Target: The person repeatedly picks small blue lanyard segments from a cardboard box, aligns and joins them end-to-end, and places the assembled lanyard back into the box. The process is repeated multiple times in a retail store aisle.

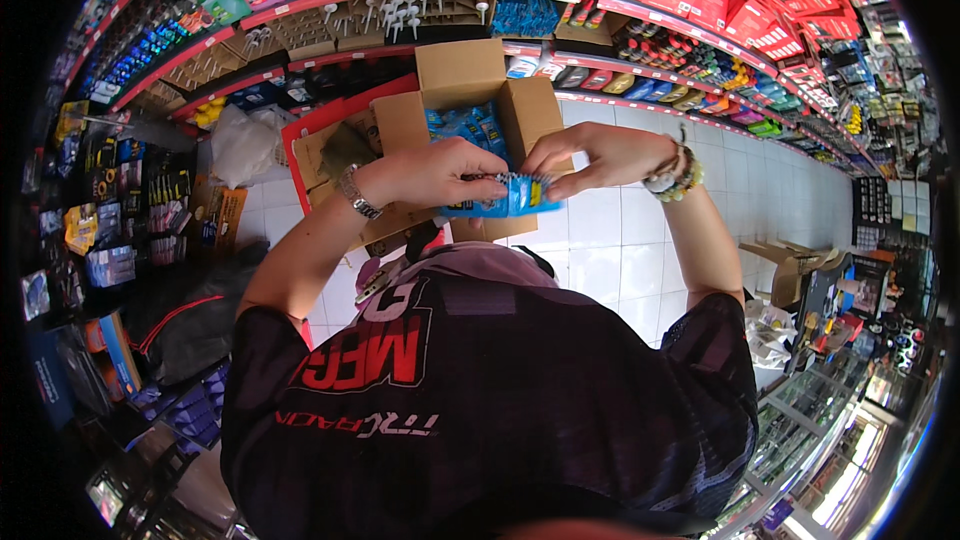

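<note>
Blue packets [532,196] are held in a row above the near side of an open cardboard box [535,118], directly in front of the torso; this position presumably keeps them in easy sight and reach. The box flaps are folded outward, which appears to leave the mouth clear for access, and more blue pouches [472,127] are seen inside. The upper edge of the held row is turned upward, probably so that it can be fingered by both hands. Grip: the left end is pinched between thumb and curled fingers of the left hand [455,170], closed on the row. The right end is met by the bent fingers and thumb of the right hand [590,157]; whether it is clamped or merely touched cannot be told, owing to blur.
</note>
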`<state>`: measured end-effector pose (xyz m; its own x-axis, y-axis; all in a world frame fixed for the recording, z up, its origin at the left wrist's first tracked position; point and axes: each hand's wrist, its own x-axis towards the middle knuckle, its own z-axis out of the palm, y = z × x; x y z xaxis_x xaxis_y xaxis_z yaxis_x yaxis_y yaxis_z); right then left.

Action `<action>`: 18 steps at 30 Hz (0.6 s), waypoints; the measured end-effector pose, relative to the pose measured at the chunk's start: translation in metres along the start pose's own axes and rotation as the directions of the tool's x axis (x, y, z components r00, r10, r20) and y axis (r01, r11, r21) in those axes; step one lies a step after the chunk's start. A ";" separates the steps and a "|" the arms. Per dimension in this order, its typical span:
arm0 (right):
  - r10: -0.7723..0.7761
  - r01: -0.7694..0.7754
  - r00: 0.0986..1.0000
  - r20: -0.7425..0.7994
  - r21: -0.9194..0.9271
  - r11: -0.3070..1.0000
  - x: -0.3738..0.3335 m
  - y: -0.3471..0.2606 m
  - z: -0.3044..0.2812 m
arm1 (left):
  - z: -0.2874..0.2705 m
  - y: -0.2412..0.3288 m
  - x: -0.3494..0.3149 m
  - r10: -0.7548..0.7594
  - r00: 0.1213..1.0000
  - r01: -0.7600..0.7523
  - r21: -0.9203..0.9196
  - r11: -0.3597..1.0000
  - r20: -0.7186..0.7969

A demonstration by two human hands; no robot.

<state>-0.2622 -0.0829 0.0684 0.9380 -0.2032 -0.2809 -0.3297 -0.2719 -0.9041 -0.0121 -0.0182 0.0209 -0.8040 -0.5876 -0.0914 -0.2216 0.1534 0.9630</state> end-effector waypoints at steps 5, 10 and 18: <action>0.058 -0.065 0.996 0.065 0.115 0.991 0.017 -0.022 0.024 | -0.013 0.052 -0.002 -0.029 0.995 0.018 0.122 0.992 0.092; -0.242 0.211 0.943 -0.230 -0.152 0.966 -0.005 -0.061 0.035 | -0.006 0.077 -0.025 0.131 0.988 -0.123 0.086 0.989 -0.086; -0.235 0.218 0.891 -0.389 -0.088 0.972 0.002 -0.077 0.042 | 0.006 0.082 -0.035 0.180 0.945 -0.177 0.036 0.984 -0.274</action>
<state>-0.2304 -0.0226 0.1237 0.8711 -0.4833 0.0874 -0.1258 -0.3914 -0.9116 -0.0056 0.0191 0.1018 -0.6485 -0.7451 0.1560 -0.0959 0.2832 0.9542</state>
